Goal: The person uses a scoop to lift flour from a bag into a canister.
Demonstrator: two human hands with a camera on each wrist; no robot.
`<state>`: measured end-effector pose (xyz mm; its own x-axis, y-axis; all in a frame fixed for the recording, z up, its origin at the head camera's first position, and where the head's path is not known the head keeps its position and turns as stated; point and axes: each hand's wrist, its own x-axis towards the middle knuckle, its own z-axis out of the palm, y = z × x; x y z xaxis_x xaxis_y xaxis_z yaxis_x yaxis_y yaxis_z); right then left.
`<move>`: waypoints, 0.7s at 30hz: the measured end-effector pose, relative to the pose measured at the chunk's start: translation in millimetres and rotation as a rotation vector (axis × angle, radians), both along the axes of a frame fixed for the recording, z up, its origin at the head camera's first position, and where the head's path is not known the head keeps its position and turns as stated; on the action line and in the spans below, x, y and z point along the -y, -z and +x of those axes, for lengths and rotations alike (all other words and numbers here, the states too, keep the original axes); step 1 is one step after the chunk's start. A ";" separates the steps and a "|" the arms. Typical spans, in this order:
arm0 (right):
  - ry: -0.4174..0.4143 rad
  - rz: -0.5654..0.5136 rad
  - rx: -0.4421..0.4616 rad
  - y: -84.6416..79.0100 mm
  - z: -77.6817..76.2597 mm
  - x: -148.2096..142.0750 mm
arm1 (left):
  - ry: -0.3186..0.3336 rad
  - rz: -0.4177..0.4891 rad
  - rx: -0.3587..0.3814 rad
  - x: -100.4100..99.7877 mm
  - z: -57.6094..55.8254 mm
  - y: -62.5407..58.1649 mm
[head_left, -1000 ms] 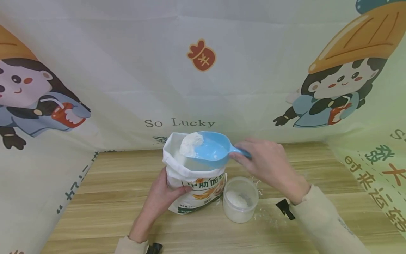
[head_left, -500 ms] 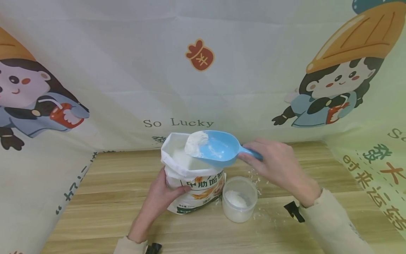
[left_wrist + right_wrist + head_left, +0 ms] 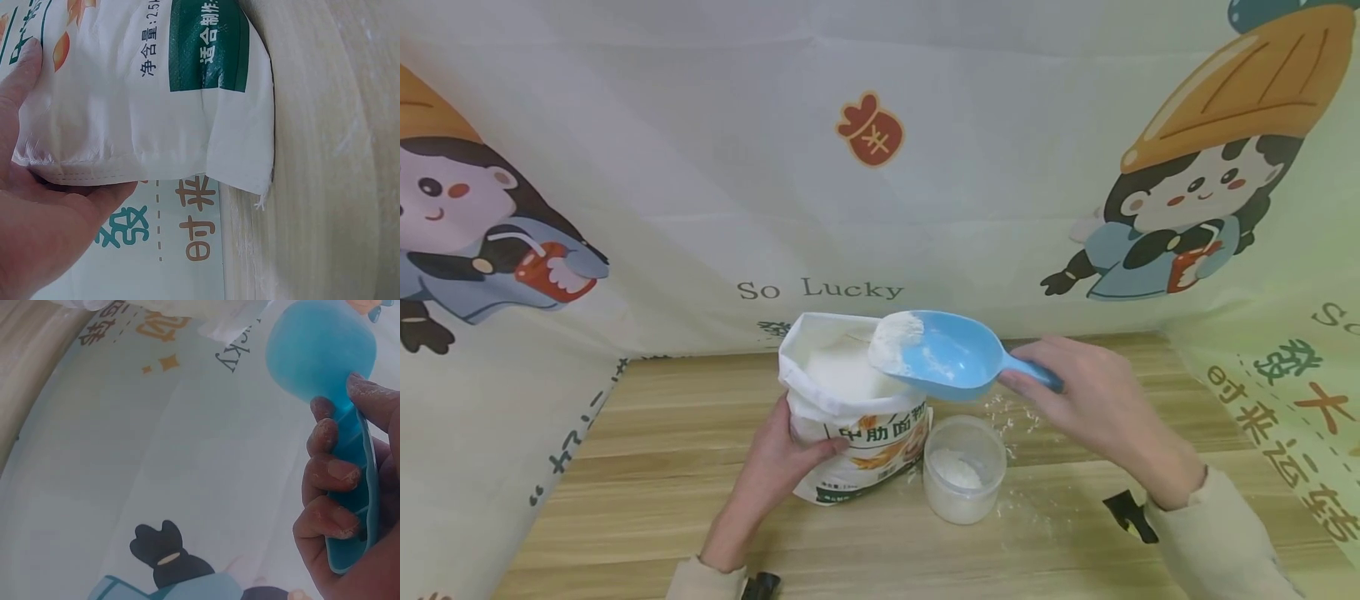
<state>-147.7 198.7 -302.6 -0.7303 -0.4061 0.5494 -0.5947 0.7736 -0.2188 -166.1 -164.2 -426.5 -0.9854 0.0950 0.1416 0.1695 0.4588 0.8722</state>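
My right hand (image 3: 1086, 387) grips the handle of a blue scoop (image 3: 958, 354), with fingers curled round it in the right wrist view. White flour (image 3: 897, 342) is heaped at the scoop's tip, which hangs over the right side of the bag's mouth. A white printed flour bag (image 3: 861, 471) stands open at the top, flour visible inside. My left hand (image 3: 778, 458) holds its left side, thumb across the front and fingers behind, as the left wrist view (image 3: 47, 231) also shows in part. Right of the bag stands a clear round tub (image 3: 962, 500) with some flour in it.
The wooden table (image 3: 647, 467) has spilled flour (image 3: 1026, 500) around the tub. A printed cloth backdrop (image 3: 715, 183) rises behind the table and along both sides. A black strap piece (image 3: 1131, 517) sticks out by the right sleeve.
My right hand has moved to the right with the loaded scoop, its tip shifting from the middle of the bag's mouth to its right side. My left hand stays on the bag.
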 end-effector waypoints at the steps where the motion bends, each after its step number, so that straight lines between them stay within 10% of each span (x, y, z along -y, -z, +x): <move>1: -0.001 -0.002 -0.004 0.1 1.2 -3.1 | -0.002 -0.001 -0.001 -0.1 -0.1 -0.4; 21: 0.058 0.059 -0.044 13.4 27.4 -56.2 | -0.009 -0.006 0.006 0.5 -0.8 1.2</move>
<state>-120.4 254.9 -316.0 -0.7291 -0.3962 0.5580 -0.5566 0.8177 -0.1467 -166.9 -164.7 -427.7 -0.9870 0.0869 0.1354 0.1604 0.4657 0.8703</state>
